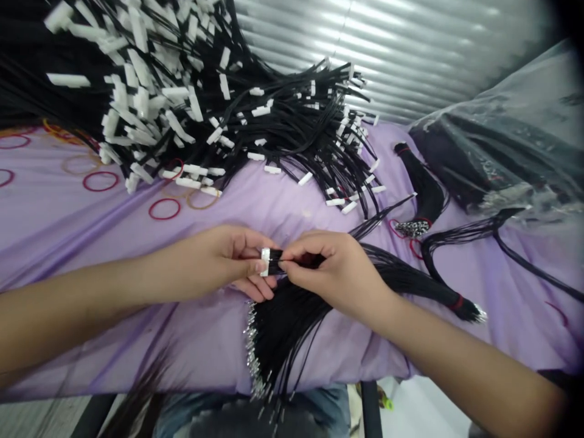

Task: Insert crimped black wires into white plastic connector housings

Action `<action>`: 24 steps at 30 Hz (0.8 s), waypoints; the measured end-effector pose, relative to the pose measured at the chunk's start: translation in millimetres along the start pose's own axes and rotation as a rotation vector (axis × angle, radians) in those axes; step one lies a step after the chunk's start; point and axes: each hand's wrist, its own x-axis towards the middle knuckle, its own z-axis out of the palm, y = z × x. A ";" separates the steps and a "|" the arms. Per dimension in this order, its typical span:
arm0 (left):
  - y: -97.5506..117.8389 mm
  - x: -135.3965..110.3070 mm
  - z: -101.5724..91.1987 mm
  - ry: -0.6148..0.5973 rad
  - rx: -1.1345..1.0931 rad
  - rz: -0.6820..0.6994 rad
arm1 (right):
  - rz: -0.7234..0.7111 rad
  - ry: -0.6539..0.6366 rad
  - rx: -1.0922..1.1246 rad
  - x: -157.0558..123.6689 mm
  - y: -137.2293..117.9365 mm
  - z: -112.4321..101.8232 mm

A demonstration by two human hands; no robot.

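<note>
Over purple cloth, two hands — left hand, right hand — one white connector

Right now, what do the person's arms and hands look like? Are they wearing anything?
Both arms are bare up to the picture's edge, with no sleeves in view. The left hand and the right hand wear no gloves, and no rings, watch or bracelet show. The fingernails look short and plain, and no markings show.

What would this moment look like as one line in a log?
left hand: pinches white connector | right hand: holds black wires at connector | under hands: loose wire bundle | behind: finished pile | surface: purple cloth
</note>
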 end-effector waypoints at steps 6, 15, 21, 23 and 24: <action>2.1 -1.7 1.4 -0.014 0.056 -0.003 | -0.017 -0.012 0.003 1.9 -0.3 1.2; 7.1 -2.2 3.3 -0.026 0.167 0.024 | -0.176 -0.049 -0.052 2.1 -0.2 7.0; 5.8 -4.5 3.4 0.010 0.118 0.021 | -0.327 0.044 -0.109 -0.3 -3.8 -12.6; 5.6 -4.7 1.3 0.017 0.085 0.022 | -0.390 0.150 -0.166 -3.5 -7.7 -19.1; 6.0 -4.9 0.2 0.010 0.082 0.026 | -0.401 0.174 -0.196 -5.2 -9.4 -20.5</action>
